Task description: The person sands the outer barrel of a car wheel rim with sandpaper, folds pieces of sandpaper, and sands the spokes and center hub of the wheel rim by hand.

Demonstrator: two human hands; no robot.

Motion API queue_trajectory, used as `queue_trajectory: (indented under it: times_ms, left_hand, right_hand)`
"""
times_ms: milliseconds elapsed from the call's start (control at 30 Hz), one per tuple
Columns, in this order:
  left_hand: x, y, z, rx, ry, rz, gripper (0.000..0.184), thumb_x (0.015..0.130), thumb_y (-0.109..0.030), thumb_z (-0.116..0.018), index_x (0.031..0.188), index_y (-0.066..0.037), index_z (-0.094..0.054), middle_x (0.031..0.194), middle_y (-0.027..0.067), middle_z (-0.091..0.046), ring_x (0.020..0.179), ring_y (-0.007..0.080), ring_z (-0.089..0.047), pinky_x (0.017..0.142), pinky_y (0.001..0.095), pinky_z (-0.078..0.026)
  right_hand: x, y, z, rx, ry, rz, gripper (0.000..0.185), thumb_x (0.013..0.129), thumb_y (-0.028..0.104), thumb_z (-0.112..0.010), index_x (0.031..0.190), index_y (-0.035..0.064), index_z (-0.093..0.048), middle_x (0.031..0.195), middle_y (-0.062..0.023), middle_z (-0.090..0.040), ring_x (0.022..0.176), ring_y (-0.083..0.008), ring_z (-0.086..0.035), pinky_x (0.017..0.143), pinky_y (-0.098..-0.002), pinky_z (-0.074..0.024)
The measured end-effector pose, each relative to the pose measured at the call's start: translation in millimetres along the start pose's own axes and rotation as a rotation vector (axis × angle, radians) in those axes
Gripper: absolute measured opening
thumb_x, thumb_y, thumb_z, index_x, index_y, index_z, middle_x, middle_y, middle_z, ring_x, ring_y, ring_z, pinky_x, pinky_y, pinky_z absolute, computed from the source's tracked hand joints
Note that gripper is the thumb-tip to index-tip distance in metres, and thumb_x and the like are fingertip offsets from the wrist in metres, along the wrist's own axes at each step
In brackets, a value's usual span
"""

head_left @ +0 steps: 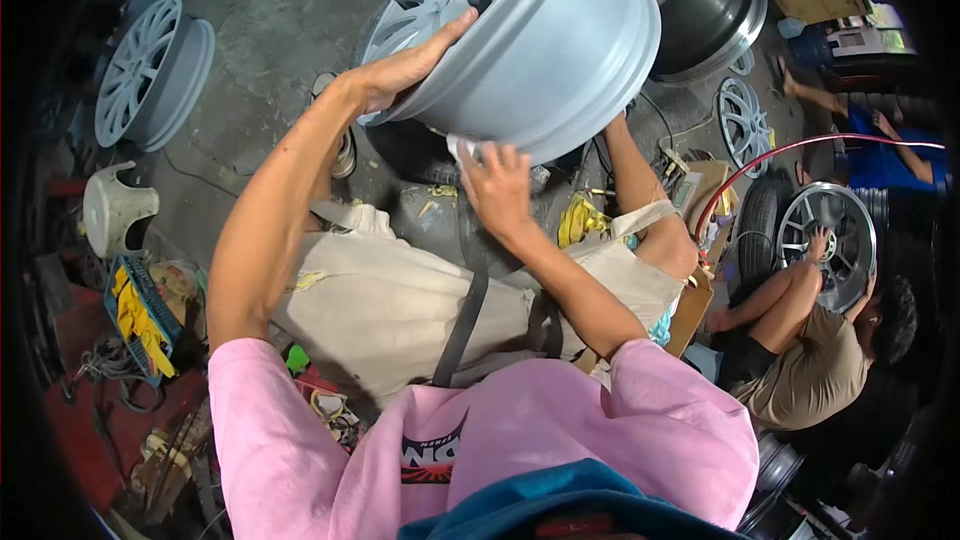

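Left hand [425,62] grasps grey wheel rim [545,60], tilted in front of the person's knees [672,258]; blurred right hand [497,190] at its lower edge by whitish scrap [462,146], grip unclear. Probably surface rubbing; next move calls for steady left hold, even pressure along that edge.

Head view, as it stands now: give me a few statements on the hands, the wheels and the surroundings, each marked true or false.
1. The left hand touches the large grey wheel. True.
2. The right hand is far from that wheel. False: it is at the wheel's lower edge, something white by its fingers.
3. A blue basket holds something yellow. True.
4. The other person's hand is on the large grey wheel. False: it is at a different spoked wheel on the right.
5. A pale stool is at the picture's left. True.
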State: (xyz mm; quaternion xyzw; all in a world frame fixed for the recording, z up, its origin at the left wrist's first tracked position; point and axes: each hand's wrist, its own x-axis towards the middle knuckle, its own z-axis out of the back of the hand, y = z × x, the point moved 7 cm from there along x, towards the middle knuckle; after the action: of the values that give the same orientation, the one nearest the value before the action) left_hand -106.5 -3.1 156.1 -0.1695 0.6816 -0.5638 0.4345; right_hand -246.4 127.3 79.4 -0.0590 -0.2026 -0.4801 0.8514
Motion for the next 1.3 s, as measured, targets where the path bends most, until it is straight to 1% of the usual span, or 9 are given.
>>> queue_trajectory:
  times_ms: [300, 533, 800, 867, 900, 967, 1000, 1133, 1300]
  left_hand:
    - [-10.0, -10.0, 0.1, -0.004, -0.11, -0.081, 0.111, 0.094, -0.09, -0.032, 0.171, -0.012, -0.011, 0.177, 0.017, -0.005, 0.163, 0.0336, -0.006, 0.13, 0.0473, -0.015]
    - [-14.6, -18.2, -10.2, -0.025, -0.111, -0.136, 0.114, 0.093, -0.091, -0.029, 0.169, -0.006, -0.017, 0.174, 0.0268, -0.011, 0.161, 0.0412, -0.014, 0.13, 0.0508, -0.016]
    - [-12.5, -14.9, 11.7, 0.16, -0.142, -0.032, 0.116, 0.094, -0.09, -0.029, 0.167, 0.0, -0.018, 0.173, 0.0283, -0.01, 0.162, 0.0407, -0.004, 0.131, 0.0492, -0.01]
    - [-19.8, -20.0, 35.6, 0.239, -0.416, -0.052, 0.113, 0.096, -0.088, -0.031, 0.153, 0.008, -0.048, 0.155, 0.0355, -0.046, 0.149, 0.0393, -0.044, 0.123, 0.0487, -0.036]
    - [-21.5, -21.4, 49.4, 0.236, -0.419, -0.048, 0.113, 0.096, -0.088, -0.031, 0.153, 0.008, -0.048, 0.155, 0.0355, -0.046, 0.149, 0.0393, -0.044, 0.123, 0.0487, -0.036]
    - [-19.5, -16.9, 68.9, 0.082, -0.229, 0.011, 0.103, 0.097, -0.085, -0.037, 0.112, 0.011, -0.072, 0.105, 0.0262, -0.075, 0.097, 0.0266, -0.075, 0.093, 0.0384, -0.059]
    - [-22.0, -14.7, 78.5, 0.039, -0.455, -0.113, 0.091, 0.099, -0.082, -0.038, 0.083, 0.001, -0.073, 0.071, 0.011, -0.071, 0.062, 0.0159, -0.068, 0.068, 0.0306, -0.059]
    - [-16.3, 21.2, 123.8, 0.197, -0.531, -0.076, 0.086, 0.101, -0.077, -0.045, 0.093, 0.004, -0.075, 0.082, 0.0121, -0.074, 0.071, 0.0127, -0.067, 0.072, 0.0288, -0.056]
    - [-1.0, 59.2, 121.0, 0.598, -0.522, 0.0, 0.08, 0.102, -0.071, -0.05, 0.124, 0.003, -0.071, 0.112, 0.018, -0.073, 0.104, 0.0252, -0.067, 0.093, 0.0381, -0.052]
  right_hand:
    - [-6.6, -32.6, 89.6, 0.272, -0.188, 0.095, 0.048, 0.083, 0.008, -0.077, 0.13, 0.0099, -0.074, 0.108, -0.0081, -0.064, 0.104, -0.0262, -0.059, 0.086, -0.0414, -0.0449]
    - [36.0, -138.1, 142.2, -0.175, -0.36, -0.089, 0.042, 0.089, 0.008, -0.074, 0.13, 0.01, -0.074, 0.128, -0.0039, -0.069, 0.126, -0.0302, -0.061, 0.107, -0.0449, -0.0429]
    - [222.7, -354.7, 83.0, 0.126, -0.024, -0.514, 0.041, 0.1, 0.044, -0.059, 0.109, 0.0093, -0.081, 0.121, -0.0178, -0.074, 0.11, -0.0408, -0.07, 0.098, -0.0446, -0.054]
    - [235.3, -365.3, 79.8, 0.083, -0.039, -0.411, 0.04, 0.1, 0.044, -0.059, 0.112, 0.0118, -0.081, 0.122, -0.0165, -0.074, 0.11, -0.0408, -0.07, 0.098, -0.0448, -0.0538]
    - [237.4, -362.6, 79.5, 0.026, -0.042, -0.318, 0.04, 0.101, 0.044, -0.058, 0.114, 0.0143, -0.08, 0.122, -0.0152, -0.075, 0.11, -0.0407, -0.07, 0.099, -0.045, -0.0537]
    - [207.0, -333.8, 106.4, 0.148, -0.048, -0.315, 0.041, 0.103, 0.041, -0.057, 0.115, 0.0087, -0.079, 0.122, -0.0147, -0.075, 0.11, -0.0401, -0.071, 0.099, -0.0449, -0.054]
    - [182.0, -312.7, 121.9, 0.17, -0.044, -0.341, 0.04, 0.104, 0.038, -0.058, 0.116, 0.0063, -0.078, 0.122, -0.0157, -0.074, 0.112, -0.0394, -0.07, 0.099, -0.044, -0.0544]
    - [70.6, -191.6, 160.0, 0.008, -0.249, -0.145, 0.028, 0.102, 0.013, -0.062, 0.125, 0.0054, -0.076, 0.133, -0.0155, -0.07, 0.119, -0.036, -0.07, 0.099, -0.0428, -0.0563]
    - [132.3, -255.2, 148.4, 0.081, -0.231, -0.244, 0.031, 0.104, 0.026, -0.062, 0.121, 0.007, -0.077, 0.127, -0.0165, -0.072, 0.11, -0.0378, -0.072, 0.095, -0.0439, -0.0564]
